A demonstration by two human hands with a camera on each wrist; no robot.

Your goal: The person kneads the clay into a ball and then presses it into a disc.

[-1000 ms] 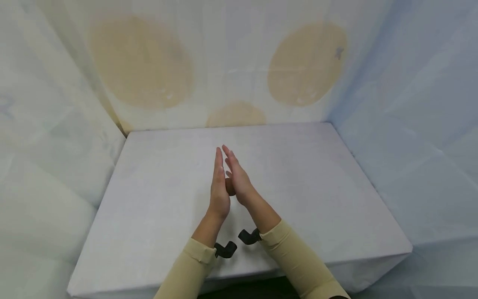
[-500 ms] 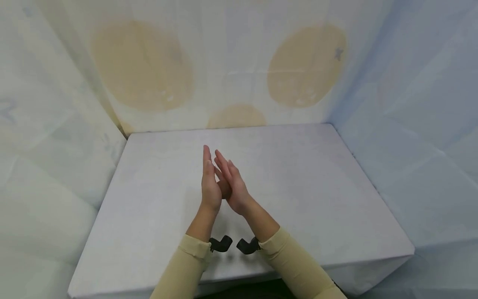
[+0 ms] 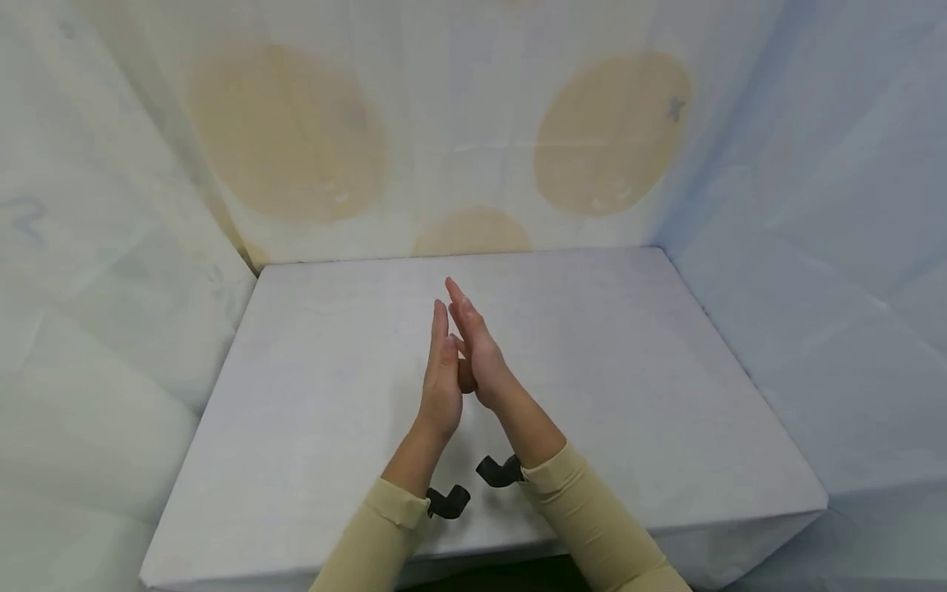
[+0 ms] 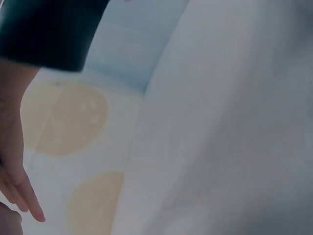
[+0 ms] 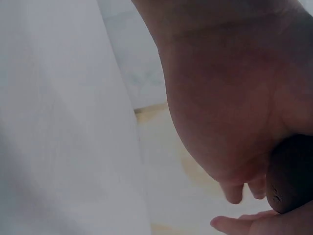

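Fingers point(image 3: 442, 329) of both hands straight and pressed palm to palm, pointing away toward the back wall. Small brown ball point(image 3: 466, 376) trapped between the two palms, only a sliver showing in the head view at the heel of the hands. Left hand point(image 3: 441, 382) upright on edge, fingertips a little short of those of the right hand point(image 3: 477, 353), which leans against it from the right. From the right wrist view, dark rounded ball point(image 5: 289, 174) tucked against the palm, fingertips of the other hand just below it. From the left wrist view, only the edge of a palm and a few straight fingers point(image 4: 24, 196) at the frame's left side. Hands raised above the middle of the desk point(image 3: 629, 370), not touching it. Tan sleeves point(image 3: 584, 514) down to both wrists, each with a small black clip point(image 3: 447, 501) at the cuff. Desk draped in pale cloth; pale sheeting all around as walls, with large tan ovals point(image 3: 284, 131) on the back wall.
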